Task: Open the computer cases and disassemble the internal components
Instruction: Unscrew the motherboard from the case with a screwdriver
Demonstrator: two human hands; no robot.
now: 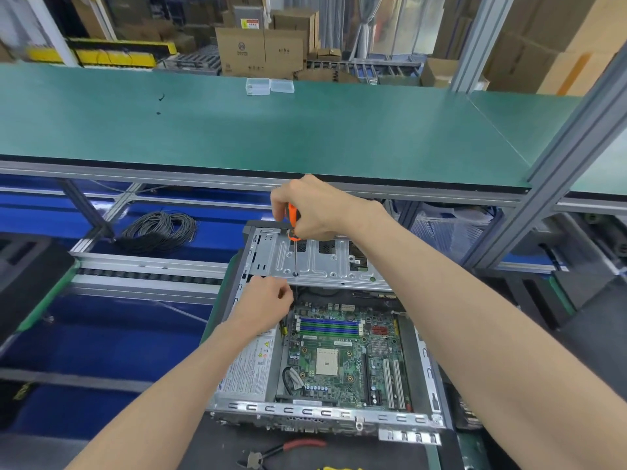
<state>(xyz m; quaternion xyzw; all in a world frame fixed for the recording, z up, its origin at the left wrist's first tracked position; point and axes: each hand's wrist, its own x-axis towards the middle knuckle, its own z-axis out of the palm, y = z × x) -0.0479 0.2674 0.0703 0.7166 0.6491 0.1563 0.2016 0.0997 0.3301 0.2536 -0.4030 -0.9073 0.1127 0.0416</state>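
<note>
An open computer case [325,412] lies in front of me with its green motherboard [342,354] exposed. A silver drive bracket [322,262] spans the case's far end. My right hand [312,208] grips an orange-handled screwdriver [293,228] held upright, its tip set in a hole of the bracket. My left hand [266,305] sits just below that spot at the bracket's near edge, fingers curled; what they pinch is hidden. A silver power supply [251,368] with a label fills the case's left side.
Red-handled pliers [281,451] lie near the front edge of the dark mat. A coil of black cable [159,232] rests on the blue surface to the left. A green bench top [271,130] with two clear plastic boxes [269,86] runs across behind. Aluminium frame posts [556,171] stand at right.
</note>
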